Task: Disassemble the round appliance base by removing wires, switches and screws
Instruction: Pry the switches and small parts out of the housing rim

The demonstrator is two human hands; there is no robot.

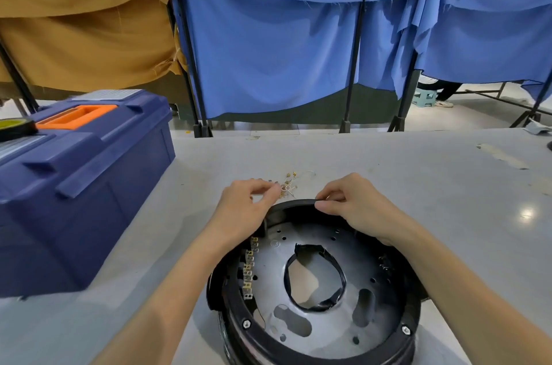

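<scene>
Backdrop is mostly a big blue cloth (283, 50) draped over black stands (355, 65), with a tan cloth (83, 21) hung the same way off to the left. Under the blue hem at far right you can just make out a small green stool (425, 97) on the pale floor.

Everything sits on a grey bench (388, 173), a bit scuffed, with light glare on its right side. At the left of it is a dark blue toolbox (89, 185) with an orange handle (74, 116), lid closed, and a roll of tape (15, 125) lying on top at the edge of view.

The round appliance base (239, 320) lies open side up at the near edge of the bench, right between both forearms. It's a black ring around a holed metal plate (328, 334), with a black-wrapped loop (340, 275) round the centre opening and a terminal strip (248, 275) inside the left wall. Two hex screws (246, 324) sit in the near part of the ring.

The right hand (358, 209) has its grip clamped on the base's far rim, thumb and forefinger pinching it. The left hand (248, 203) is over the far-left rim with curled fingers, tips together at a little pile of brass terminals (291, 184) just beyond the base — can't tell if that grip actually holds one.
</scene>
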